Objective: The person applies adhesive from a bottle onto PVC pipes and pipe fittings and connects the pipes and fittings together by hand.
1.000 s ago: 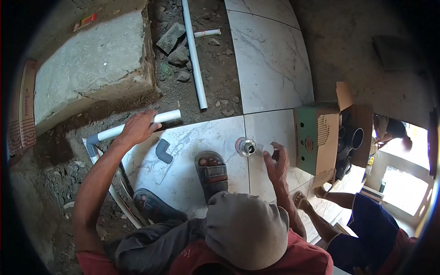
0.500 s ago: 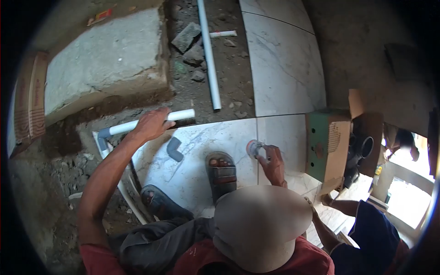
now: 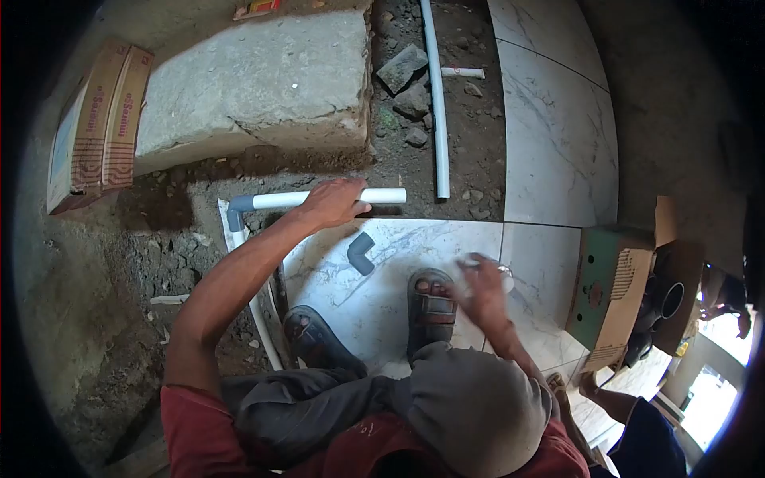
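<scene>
My left hand is wrapped round a white PVC pipe, leaving its open end out to the right. At its left end the pipe meets a grey elbow fitting, where a second white pipe runs toward me. A loose grey elbow lies on the marbled tile below the left hand. My right hand, smeared by motion, is above the tile near my sandal. Just behind its fingers shows a small pale round container, partly hidden. Whether the right hand holds anything is unclear.
A long white pipe lies on the dirt beside broken stones. A concrete block and cardboard boxes are at left. An open carton with dark fittings stands right, near another person.
The view has shifted, so the scene appears farther right. My right hand has left the small container and moved left over the tile. My left hand keeps its grip on the pipe.
</scene>
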The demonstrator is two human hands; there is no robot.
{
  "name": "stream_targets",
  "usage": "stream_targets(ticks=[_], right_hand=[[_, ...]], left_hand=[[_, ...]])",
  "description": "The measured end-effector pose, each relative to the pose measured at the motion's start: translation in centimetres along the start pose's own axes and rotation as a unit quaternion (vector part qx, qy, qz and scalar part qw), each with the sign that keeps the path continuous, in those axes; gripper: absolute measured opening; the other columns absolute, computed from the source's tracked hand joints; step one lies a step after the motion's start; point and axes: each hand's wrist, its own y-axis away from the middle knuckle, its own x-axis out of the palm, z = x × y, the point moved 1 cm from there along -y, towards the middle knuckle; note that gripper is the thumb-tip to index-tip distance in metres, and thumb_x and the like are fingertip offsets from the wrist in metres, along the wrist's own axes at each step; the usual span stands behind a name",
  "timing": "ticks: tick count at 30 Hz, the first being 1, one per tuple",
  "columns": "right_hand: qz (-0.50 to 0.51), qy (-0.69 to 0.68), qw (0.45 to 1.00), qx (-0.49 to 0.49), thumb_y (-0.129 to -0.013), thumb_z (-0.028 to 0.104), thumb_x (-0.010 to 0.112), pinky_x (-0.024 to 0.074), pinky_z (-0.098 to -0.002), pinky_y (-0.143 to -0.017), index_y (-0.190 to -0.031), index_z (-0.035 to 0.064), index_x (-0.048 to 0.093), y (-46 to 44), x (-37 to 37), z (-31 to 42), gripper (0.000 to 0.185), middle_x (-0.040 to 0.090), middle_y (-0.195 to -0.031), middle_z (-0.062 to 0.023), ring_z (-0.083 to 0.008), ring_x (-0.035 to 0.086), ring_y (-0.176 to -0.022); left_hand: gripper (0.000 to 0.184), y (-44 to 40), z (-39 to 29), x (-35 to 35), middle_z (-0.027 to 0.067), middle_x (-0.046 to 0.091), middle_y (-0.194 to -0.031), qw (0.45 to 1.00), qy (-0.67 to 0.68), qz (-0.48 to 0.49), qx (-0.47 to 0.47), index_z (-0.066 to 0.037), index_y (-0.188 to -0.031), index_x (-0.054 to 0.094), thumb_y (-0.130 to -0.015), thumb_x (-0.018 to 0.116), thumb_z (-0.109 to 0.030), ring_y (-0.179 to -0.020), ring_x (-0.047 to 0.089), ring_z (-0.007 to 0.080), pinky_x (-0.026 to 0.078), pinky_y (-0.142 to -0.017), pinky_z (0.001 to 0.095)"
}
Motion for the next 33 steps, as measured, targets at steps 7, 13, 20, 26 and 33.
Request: stream_targets(ticks=[7,13,20,26,33], right_hand=[[0.187,0.018,0.951,-0.245,-0.084,0.013,0.058,0.054,-0.0378,-0.071,-0.104,0.0107,0.066,-8.3,8.7,11.0,0.022,0.051,-0.122,-0.0177,-0.0303,0.064,-0.083],[0.194,0.098,0.945,-0.246,-0.083,0.015,0.056,0.0517,-0.0384,-0.066,-0.106,0.0042,0.059,-7.4,14.0,11.1,0.026,0.048,-0.127,-0.0175,-0.0302,0.059,-0.083],[0.075,0.057,0.921,-0.378,-0.077,0.014,0.059,0.0428,-0.0426,-0.092,-0.114,0.0081,0.059,-4.9,4.0,6.2,0.037,0.047,-0.131,-0.0084,-0.0311,0.05,-0.101],[0.02,-0.034,0.907,-0.419,-0.065,0.022,0.074,0.0447,-0.0441,-0.092,-0.109,0.0162,0.069,-5.9,-2.6,3.5,0.045,0.049,-0.123,0.0037,-0.0294,0.05,-0.106],[-0.044,-0.03,0.925,-0.376,-0.069,0.026,0.075,0.0454,-0.0436,-0.094,-0.122,0.0165,0.062,-8.2,-6.4,1.7,0.056,0.049,-0.122,-0.0006,-0.0284,0.052,-0.107]], left_hand=[[0.049,0.6,-0.7,-0.4,0.0227,0.063,-0.112,1.0,-0.006,0.003,-0.018,-0.003,-0.123,0.053,-0.09,0.06,-0.039,-0.107,0.059,0.0406,0.045,-0.092,0.0494],[0.049,0.4,0.2,0.1,0.0223,0.063,-0.112,1.0,-0.01,-0.02,-0.018,-0.003,-0.123,0.053,-0.089,0.061,-0.039,-0.107,0.058,0.0406,0.045,-0.092,0.0492],[0.042,0.8,0.0,-0.1,0.0227,0.063,-0.107,0.998,0.017,-0.059,0.019,-0.001,-0.113,0.056,-0.088,0.063,-0.035,-0.104,0.059,0.0407,0.045,-0.089,0.0505],[0.041,0.6,0.0,0.0,0.0239,0.063,-0.106,0.998,0.008,-0.056,0.029,0.0,-0.11,0.055,-0.088,0.063,-0.033,-0.103,0.059,0.0419,0.045,-0.088,0.0505],[0.043,0.4,-0.1,0.0,0.0226,0.061,-0.11,0.999,0.008,-0.032,0.033,-0.002,-0.116,0.054,-0.089,0.061,-0.036,-0.104,0.058,0.0425,0.044,-0.088,0.0509]])
